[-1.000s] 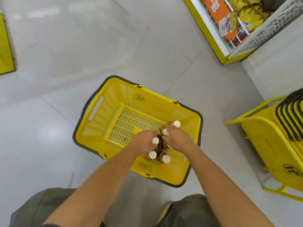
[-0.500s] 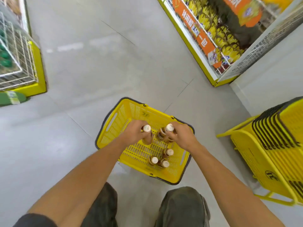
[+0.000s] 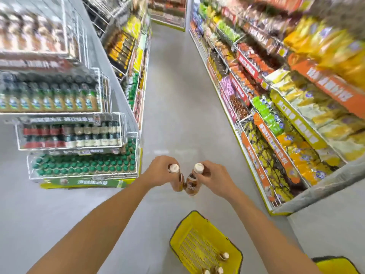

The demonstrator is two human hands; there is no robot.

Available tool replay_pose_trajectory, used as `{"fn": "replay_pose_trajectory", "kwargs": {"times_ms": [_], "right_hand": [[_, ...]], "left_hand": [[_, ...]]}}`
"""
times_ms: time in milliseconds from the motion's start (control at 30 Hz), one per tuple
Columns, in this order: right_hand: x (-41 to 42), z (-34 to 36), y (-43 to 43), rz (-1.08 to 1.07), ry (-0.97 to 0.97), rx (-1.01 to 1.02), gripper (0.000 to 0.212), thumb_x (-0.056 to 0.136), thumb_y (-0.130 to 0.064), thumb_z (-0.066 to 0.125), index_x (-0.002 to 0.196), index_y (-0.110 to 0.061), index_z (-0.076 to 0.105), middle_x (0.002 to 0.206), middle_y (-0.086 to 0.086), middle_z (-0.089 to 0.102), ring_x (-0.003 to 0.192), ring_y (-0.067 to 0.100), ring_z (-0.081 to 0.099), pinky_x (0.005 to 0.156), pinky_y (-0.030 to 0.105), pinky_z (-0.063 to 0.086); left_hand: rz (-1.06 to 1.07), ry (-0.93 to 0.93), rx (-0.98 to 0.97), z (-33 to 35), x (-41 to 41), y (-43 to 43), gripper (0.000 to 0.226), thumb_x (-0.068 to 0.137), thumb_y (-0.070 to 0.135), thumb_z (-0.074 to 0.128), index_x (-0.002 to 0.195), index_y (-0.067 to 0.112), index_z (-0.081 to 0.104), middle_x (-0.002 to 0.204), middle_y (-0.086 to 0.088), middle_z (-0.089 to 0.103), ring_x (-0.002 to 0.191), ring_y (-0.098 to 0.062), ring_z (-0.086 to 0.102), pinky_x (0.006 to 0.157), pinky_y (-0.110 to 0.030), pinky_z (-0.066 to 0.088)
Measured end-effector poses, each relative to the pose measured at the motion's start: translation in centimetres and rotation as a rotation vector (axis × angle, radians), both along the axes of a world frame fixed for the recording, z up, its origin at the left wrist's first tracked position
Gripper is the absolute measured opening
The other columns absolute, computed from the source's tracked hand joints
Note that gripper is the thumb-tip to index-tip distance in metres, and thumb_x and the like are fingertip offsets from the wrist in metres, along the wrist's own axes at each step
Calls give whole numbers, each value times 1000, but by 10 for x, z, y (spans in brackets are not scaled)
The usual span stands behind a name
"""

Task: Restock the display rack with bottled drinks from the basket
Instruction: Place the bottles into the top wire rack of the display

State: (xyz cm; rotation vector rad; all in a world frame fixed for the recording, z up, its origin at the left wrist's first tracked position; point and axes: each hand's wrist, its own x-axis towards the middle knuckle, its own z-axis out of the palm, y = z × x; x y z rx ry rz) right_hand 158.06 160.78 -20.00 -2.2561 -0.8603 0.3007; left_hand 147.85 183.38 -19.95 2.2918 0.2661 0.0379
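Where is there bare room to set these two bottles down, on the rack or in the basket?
The rack's tiers look packed with caps edge to edge; blur hides any gap. The basket has bare mesh at its far end, with three bottles crowding its near corner. The left hand and right hand each hold a bottle.

Both forearms are bare up to the lower picture edge; no sleeve, watch or ring shows. The left hand [image 3: 160, 172] and the right hand [image 3: 215, 176] wear no gloves.
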Motion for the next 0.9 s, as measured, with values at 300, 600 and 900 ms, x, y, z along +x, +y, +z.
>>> {"fn": "replay_pose_trajectory", "kwargs": {"times_ms": [300, 600, 900], "right_hand": [[-42, 120, 219, 103, -101, 202, 16, 90, -27, 77, 99, -15, 73, 88, 0, 73, 84, 18, 68, 78, 30, 50], [-52, 151, 419, 377, 75, 345, 21, 79, -44, 68, 94, -29, 72, 90, -2, 76, 89, 20, 74, 84, 51, 58], [3, 184, 612, 591, 221, 431, 20, 93, -27, 74, 110, -19, 72, 102, -1, 77, 97, 21, 73, 84, 35, 62]], "left_hand": [[296, -262, -60, 133, -67, 170, 11, 76, 10, 75, 78, 20, 72, 73, 3, 69, 68, -4, 63, 67, -29, 51], [606, -435, -202, 160, -105, 328, 13, 79, 6, 81, 88, 13, 76, 86, -6, 79, 80, -12, 72, 74, -31, 58], [733, -479, -161, 203, -66, 505, 22, 73, 7, 83, 92, 18, 78, 88, 1, 79, 82, -9, 73, 74, -25, 58]]}}
